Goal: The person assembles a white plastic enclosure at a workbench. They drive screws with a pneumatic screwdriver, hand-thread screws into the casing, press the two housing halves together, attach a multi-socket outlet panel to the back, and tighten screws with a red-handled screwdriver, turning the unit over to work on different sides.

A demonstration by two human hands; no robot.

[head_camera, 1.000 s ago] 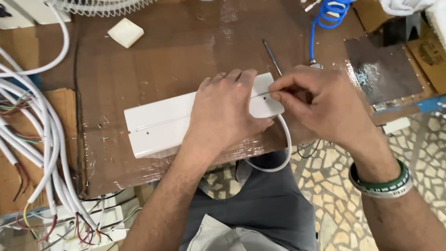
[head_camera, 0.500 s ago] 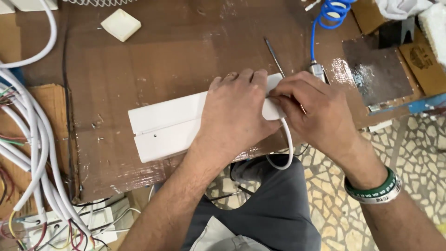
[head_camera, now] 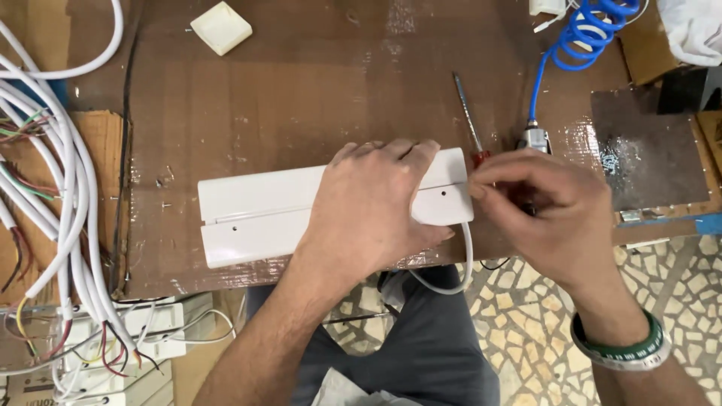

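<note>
White long plastic casing (head_camera: 256, 214) lies on the desk (head_camera: 316, 90); left hand (head_camera: 372, 207) presses flat on it, right hand (head_camera: 553, 210) pinches at its right end, beside the screwdriver (head_camera: 468, 116).

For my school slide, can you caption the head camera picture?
Left hand presses a long white casing on the brown table; right hand pinches at its end.

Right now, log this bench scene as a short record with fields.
left hand: flat on the long white casing, pressing it to the table
right hand: fingertips pinched at the casing's right end
white cable: loops down from that end, off the table edge
screwdriver: lying beyond the right hand
blue coiled hose: far right corner
white cable bundle: left side
small white block: far left
</note>
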